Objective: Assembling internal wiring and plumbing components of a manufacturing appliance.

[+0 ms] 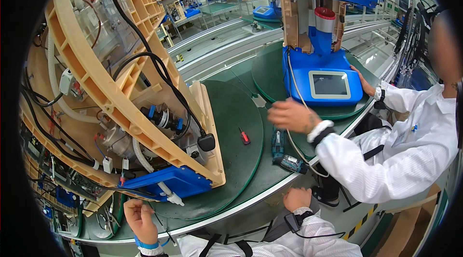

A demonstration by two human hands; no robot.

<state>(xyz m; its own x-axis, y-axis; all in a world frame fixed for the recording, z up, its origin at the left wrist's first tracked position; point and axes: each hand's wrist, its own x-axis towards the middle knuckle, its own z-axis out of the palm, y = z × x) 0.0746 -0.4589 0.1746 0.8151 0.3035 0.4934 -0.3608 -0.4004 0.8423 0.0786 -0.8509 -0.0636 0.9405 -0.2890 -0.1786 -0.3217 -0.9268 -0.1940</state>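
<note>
Head view: left hand (141,219) open, fingers loosely curled, holding nothing, just below tilted beige frame assembly (120,88) on green turntable (236,127) (blue base nearest). Right hand (297,198) resting empty on desk (231,209) edge, near cordless screwdriver (285,153).

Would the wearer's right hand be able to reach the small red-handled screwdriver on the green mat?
Probably yes: the right hand rests at the table edge, and the red-handled screwdriver lies alone on open green mat with nothing between.

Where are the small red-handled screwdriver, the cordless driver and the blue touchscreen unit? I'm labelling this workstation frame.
red-handled screwdriver (244,136): head view, on its red handle.
cordless driver (279,148): head view, on its dark blue-green body.
blue touchscreen unit (329,85): head view, on the middle of its grey screen.
</note>
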